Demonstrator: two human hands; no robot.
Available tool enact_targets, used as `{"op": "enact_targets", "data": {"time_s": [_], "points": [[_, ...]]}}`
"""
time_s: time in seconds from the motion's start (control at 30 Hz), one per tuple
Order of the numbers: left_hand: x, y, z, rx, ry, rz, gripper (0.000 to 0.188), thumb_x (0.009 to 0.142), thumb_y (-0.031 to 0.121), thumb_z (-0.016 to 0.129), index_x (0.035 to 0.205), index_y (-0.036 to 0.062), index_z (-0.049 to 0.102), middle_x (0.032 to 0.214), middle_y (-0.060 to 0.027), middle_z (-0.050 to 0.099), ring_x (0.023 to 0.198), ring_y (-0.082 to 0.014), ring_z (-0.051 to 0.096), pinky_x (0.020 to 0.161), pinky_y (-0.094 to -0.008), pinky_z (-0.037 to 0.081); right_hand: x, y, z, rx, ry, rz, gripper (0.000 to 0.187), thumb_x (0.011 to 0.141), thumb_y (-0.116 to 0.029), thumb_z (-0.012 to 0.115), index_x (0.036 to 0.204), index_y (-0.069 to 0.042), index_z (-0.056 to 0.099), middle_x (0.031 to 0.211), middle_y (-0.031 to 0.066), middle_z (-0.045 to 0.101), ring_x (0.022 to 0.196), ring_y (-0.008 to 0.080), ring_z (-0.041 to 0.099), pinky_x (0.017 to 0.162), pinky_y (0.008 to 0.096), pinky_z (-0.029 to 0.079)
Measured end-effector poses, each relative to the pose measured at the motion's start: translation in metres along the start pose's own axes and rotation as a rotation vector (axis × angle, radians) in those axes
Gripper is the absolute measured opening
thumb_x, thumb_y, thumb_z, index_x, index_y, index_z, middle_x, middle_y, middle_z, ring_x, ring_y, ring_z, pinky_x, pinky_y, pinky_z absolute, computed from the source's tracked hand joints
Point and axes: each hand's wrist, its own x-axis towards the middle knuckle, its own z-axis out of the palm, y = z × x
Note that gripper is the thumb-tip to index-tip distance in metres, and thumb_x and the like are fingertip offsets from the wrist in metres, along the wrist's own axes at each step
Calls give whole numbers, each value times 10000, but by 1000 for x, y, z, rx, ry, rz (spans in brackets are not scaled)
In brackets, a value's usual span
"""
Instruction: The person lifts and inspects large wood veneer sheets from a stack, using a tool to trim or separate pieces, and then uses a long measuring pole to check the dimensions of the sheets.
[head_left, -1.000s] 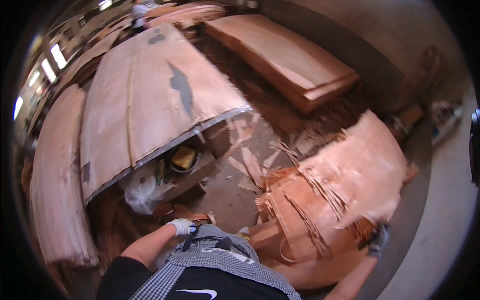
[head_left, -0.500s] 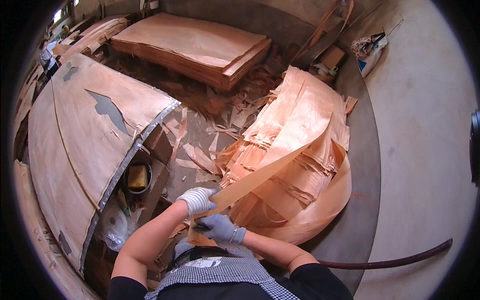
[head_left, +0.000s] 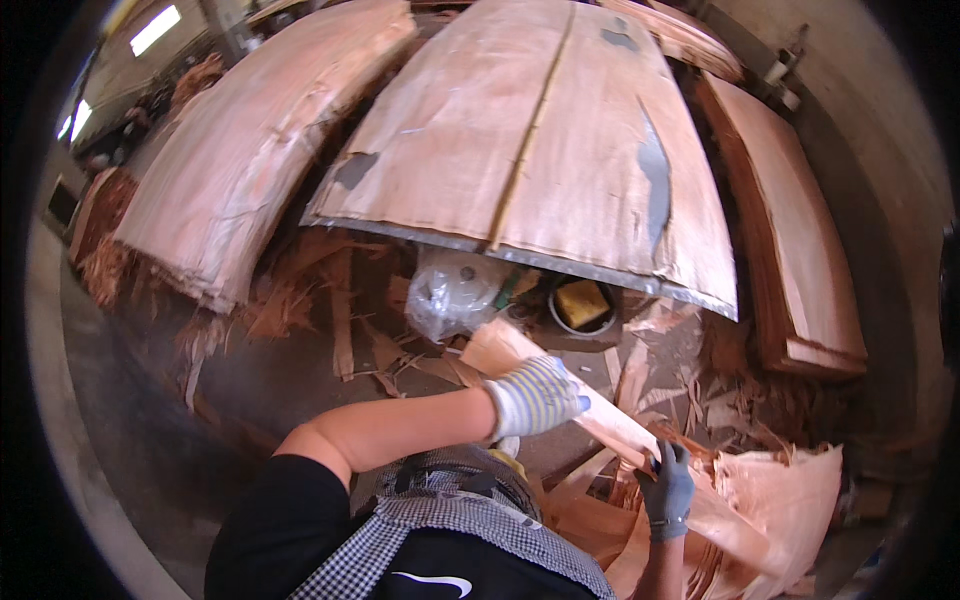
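A long strip of thin wood veneer (head_left: 615, 425) runs slantwise in front of me, from the middle of the view down to the right. My left hand (head_left: 538, 395), in a white striped glove, is closed over its upper part. The grey-gloved right hand (head_left: 668, 490) grips the strip lower down, fingers bent at its edge. Beyond the right hand, the strip's far end lies over a pile of veneer sheets (head_left: 790, 490), partly cut off by the view's rim.
Ahead stands a wide veneer-topped table (head_left: 600, 140) with a metal edge and a thin wooden stick (head_left: 530, 150) on it. Beneath are a bucket (head_left: 582, 305) holding a yellow block and a clear plastic bag (head_left: 450, 295). Veneer stacks (head_left: 260, 140) flank it; scraps litter the floor.
My view has swung left, bringing the table to the middle and the veneer pile to the lower right. Both hands are farther apart, with the strip stretched between them.
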Motion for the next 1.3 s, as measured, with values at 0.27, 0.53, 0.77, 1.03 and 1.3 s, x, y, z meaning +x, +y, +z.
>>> {"op": "enact_targets", "data": {"time_s": [0.27, 0.53, 0.77, 1.03, 1.3], "points": [[-174, -59, -81, 326, 317, -465, 264, 768, 110, 533, 1013, 88, 626, 967, -83, 627, 929, -238, 578, 892, -392, 429, 88, -167, 49, 108, -391, -458, 192, 728, -188, 670, 874, -89, 593, 829, 136, 594, 704, 340, 592, 600, 390, 473], [-314, -77, -82, 344, 467, -574, 536, 738, 270, 622, 1239, 132, 491, 1330, -102, 420, 1277, -275, 333, 1070, -477, 226, 184, -342, 115, 207, 58, -423, 102, 815, -162, 577, 788, -63, 583, 720, 150, 573, 637, 334, 565, 575, 386, 460], [-418, -138, -105, -1000, 666, -825, 637, 865, 228, 596, 1369, -2, 281, 1366, -171, 383, 1266, -233, 370, 1041, -357, 316, 201, -523, 138, 94, 346, -563, 191, 834, -129, 575, 1023, -103, 563, 832, 141, 600, 676, 304, 617, 557, 401, 486], [-417, -299, -164, -1603, 1165, -849, 288, 867, 287, 578, 987, 26, 584, 873, -19, 591, 809, -98, 548, 738, -232, 458, 189, -654, 240, 550, -67, -695, 577, 737, -225, 706, 1233, -39, 476, 1210, 181, 522, 1041, 299, 570, 837, 348, 483], [-406, -501, -187, -998, 1008, -565, 294, 883, 178, 544, 1159, 77, 533, 1073, -127, 559, 964, -187, 527, 859, -311, 432, 210, -619, 345, 1013, -132, -5, 523, 797, 57, 530, 1301, -29, 421, 884, 114, 638, 772, 170, 623, 710, 262, 489]]}}
